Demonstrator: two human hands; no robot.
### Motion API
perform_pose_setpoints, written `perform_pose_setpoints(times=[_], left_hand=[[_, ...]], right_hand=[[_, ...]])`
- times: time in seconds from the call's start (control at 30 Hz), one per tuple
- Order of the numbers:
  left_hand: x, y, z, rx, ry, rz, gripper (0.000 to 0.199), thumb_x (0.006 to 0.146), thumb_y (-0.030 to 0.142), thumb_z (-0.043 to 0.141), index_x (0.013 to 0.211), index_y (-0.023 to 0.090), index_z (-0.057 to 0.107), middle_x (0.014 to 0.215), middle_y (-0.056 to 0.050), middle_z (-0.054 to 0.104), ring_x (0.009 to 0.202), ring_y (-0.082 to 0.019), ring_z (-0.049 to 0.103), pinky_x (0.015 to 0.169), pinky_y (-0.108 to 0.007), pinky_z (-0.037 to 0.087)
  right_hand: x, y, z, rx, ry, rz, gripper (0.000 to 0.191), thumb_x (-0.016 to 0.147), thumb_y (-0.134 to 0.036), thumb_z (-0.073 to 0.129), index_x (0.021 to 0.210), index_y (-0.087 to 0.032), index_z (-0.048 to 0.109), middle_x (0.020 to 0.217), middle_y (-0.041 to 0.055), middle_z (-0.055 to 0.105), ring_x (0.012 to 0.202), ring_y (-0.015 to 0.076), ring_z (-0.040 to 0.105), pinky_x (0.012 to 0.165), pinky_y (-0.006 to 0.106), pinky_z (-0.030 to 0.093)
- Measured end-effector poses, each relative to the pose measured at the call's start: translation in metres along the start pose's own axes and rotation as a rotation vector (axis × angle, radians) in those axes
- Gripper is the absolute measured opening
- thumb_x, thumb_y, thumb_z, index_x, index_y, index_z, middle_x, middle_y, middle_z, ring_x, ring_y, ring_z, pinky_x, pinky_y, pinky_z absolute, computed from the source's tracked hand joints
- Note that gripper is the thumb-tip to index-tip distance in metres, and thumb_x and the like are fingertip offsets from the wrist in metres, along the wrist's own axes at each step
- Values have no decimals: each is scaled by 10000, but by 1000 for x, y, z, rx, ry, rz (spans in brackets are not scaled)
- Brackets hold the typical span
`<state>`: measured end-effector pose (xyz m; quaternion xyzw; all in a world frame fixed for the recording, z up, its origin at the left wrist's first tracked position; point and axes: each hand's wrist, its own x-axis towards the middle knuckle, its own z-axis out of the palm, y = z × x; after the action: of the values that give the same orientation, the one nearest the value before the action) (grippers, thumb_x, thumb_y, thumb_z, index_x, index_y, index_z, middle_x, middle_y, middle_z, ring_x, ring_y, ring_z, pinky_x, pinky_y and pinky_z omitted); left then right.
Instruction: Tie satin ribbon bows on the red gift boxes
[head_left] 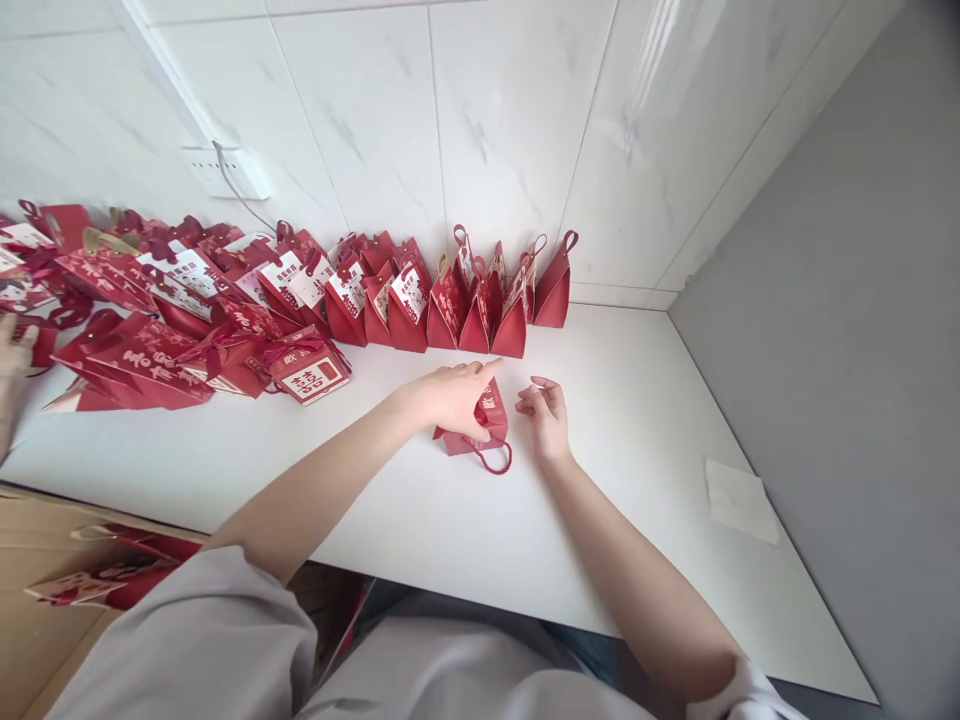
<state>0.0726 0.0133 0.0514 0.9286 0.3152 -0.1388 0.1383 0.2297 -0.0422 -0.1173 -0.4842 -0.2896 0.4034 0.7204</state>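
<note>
A small red gift box (491, 410) with printed lettering and a dark red cord handle lies on the white table. My left hand (450, 398) is over it, thumb on the near side and index finger stretched along the far side, gripping it; the hand covers much of the box. Just to the right, my right hand (546, 420) is held beside the box without touching it. Its fingers are loosely bent and apart, and nothing shows in them. Left of my forearm sits another red gift box (307, 372) with a ribbon bow and a white label.
A row of peaked red gift boxes (409, 310) with ribbon loops stands along the tiled wall, merging into a heap at left. Another person's hand (13, 365) touches something red there. A cardboard carton (45, 525) below the table edge holds red boxes. A grey partition (825, 350) borders the right.
</note>
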Motion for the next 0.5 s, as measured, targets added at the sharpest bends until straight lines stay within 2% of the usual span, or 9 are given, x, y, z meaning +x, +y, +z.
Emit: perform_pose_setpoints(times=[0.13,0.2,0.37,0.43,0.5], left_hand=[[-15,-14,4,-14,-90,215,1187,615,453,757,1551,261,52,1540,-120,341,1383,-324,356,1129,-430,294],[-24,-18,8,-44,-118,277,1170,621,453,768,1548,283,74,1538,-107,343,1391,-316,345,1132,-418,300],[-56,-26,9,-141,-9,258,1060,653,414,772,1533,279,197,1444,-93,449,1299,-288,466,1060,-341,407],[-82,-38,0,-208,66,226,1035,663,416,775,1527,285,221,1456,-79,444,1300,-279,476,1071,-324,407],[-120,-54,-11,-298,169,115,1013,685,476,760,1524,269,232,1499,-83,403,1316,-282,466,1063,-318,422]], right_hand=[[0,0,0,-40,-9,-10,325,853,-454,624,1080,-238,539,865,-11,605,719,136,593,779,330,494],[0,0,0,-52,-14,-11,318,858,-450,615,1082,-239,536,869,-10,606,725,136,593,778,329,492],[0,1,-1,-87,-31,-11,290,859,-427,613,1068,-238,546,864,-11,601,719,133,584,767,322,482],[-1,1,-1,-101,-40,-8,274,861,-419,610,1059,-237,555,858,-10,601,721,135,583,769,323,479],[-2,1,-2,-112,-47,-6,260,863,-409,609,1052,-238,559,853,-12,601,719,134,581,775,324,478]])
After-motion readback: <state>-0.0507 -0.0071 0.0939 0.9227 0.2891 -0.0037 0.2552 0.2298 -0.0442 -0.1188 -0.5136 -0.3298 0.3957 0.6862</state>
